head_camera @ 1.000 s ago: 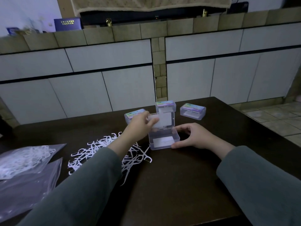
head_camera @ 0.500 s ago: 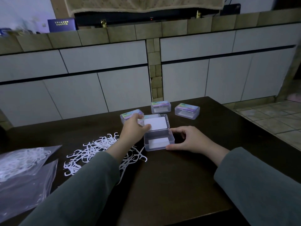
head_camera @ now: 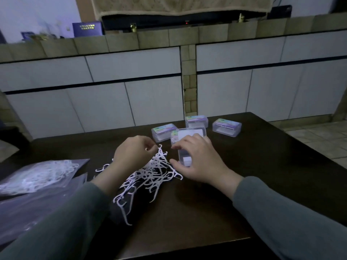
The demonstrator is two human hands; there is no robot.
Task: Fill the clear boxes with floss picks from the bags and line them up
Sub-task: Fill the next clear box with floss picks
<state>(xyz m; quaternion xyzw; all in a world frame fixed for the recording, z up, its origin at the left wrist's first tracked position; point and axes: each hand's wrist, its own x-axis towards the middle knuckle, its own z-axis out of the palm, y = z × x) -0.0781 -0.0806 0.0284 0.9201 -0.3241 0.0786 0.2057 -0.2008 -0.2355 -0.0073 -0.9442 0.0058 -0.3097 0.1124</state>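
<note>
A loose pile of white floss picks (head_camera: 150, 177) lies on the dark table (head_camera: 262, 175). My left hand (head_camera: 134, 153) pinches some picks at the pile's far end and lifts them into a peak. An open clear box (head_camera: 185, 159) stands just right of the pile, its lid (head_camera: 189, 133) folded back. My right hand (head_camera: 200, 162) hovers over this box with fingers spread and relaxed, thumb near the pile, hiding most of the box. Three closed clear boxes with coloured labels stand behind: one (head_camera: 163, 131), another (head_camera: 196, 121), the last (head_camera: 226, 127).
A clear bag with floss picks inside (head_camera: 35, 175) lies at the table's left edge, and a flat, seemingly empty bag (head_camera: 28, 209) sits in front of it. White cabinet fronts rise behind the table. The table's near edge (head_camera: 187, 248) runs below my forearms.
My left hand has let go of the lid, which now lies folded back, and moved down to the pile. My right hand has shifted from the box's right side to over it.
</note>
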